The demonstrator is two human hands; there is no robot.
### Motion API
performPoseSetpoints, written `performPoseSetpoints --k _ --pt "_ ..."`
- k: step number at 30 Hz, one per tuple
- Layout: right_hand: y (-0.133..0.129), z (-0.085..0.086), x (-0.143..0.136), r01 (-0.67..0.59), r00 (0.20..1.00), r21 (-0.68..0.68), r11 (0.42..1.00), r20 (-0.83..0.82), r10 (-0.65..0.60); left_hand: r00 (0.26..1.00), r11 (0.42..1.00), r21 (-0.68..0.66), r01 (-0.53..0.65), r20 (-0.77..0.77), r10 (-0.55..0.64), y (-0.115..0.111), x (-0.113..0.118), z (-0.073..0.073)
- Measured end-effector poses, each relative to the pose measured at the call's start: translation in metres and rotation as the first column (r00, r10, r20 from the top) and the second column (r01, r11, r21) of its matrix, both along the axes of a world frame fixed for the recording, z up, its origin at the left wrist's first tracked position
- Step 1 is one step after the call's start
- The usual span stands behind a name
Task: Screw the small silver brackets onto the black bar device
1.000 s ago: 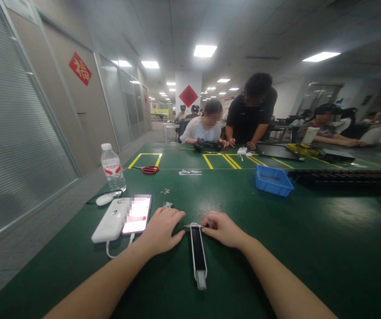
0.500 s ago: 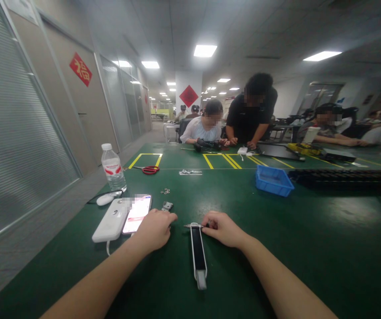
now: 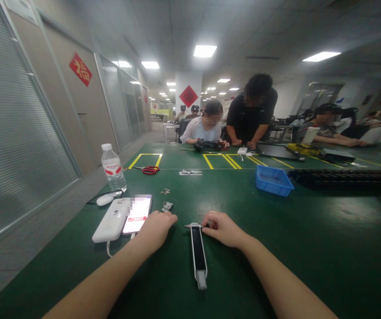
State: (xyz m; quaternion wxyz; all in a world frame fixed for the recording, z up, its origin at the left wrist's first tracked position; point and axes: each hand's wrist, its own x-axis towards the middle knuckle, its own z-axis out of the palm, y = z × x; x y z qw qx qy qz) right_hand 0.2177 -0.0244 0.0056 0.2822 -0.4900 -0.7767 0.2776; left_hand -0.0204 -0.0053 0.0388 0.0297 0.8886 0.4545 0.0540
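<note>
In front of me a long narrow piece [image 3: 198,252] with a white frame, a black middle and a grey tab at its near end lies on the green table. A thin metal rod [image 3: 192,226] crosses its far end. My right hand [image 3: 221,228] pinches the rod's right, dark end. To the left, my left hand [image 3: 159,228] hovers low with fingers curled together; its fingertips are mostly hidden, so any small thing inside cannot be made out. Just beyond it lies a small metal part [image 3: 167,206], with several small rings [image 3: 165,191] farther off.
At left are a lit phone [image 3: 139,215], a white power bank [image 3: 110,221] with a cable, a white mouse-like object [image 3: 108,199] and a water bottle [image 3: 113,168]. Red-handled scissors [image 3: 150,170] and a blue bin [image 3: 273,180] lie farther back. Two people work across the table.
My left hand has shifted slightly, its fingers drawing closer together near the small metal part. My right hand, the rod and the long piece look the same.
</note>
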Motion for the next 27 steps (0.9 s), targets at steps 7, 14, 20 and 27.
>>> performPoseSetpoints --k 7,14,20,27 --pt "0.0006 -0.0016 -0.0004 -0.002 1.0 -0.004 1.0 -0.009 0.002 0.992 1.0 0.026 -0.006 -0.128 0.009 -0.0027 0.0036 0.0049" --pt "-0.0009 0.0021 -0.0014 0.01 1.0 -0.017 1.0 0.0 -0.01 0.984 0.999 0.052 0.013 -0.18 -0.003 -0.0046 0.0076 0.0078" --pt "-0.0001 0.0009 -0.0012 0.008 1.0 -0.009 1.0 -0.001 -0.008 0.985 0.998 0.055 -0.003 -0.172 0.012 -0.0043 0.0087 0.0061" --pt "0.0019 -0.0022 0.0005 0.0 1.0 -0.003 1.0 -0.01 0.0 0.985 0.998 0.07 0.008 -0.171 0.005 -0.0037 0.0086 0.0041"
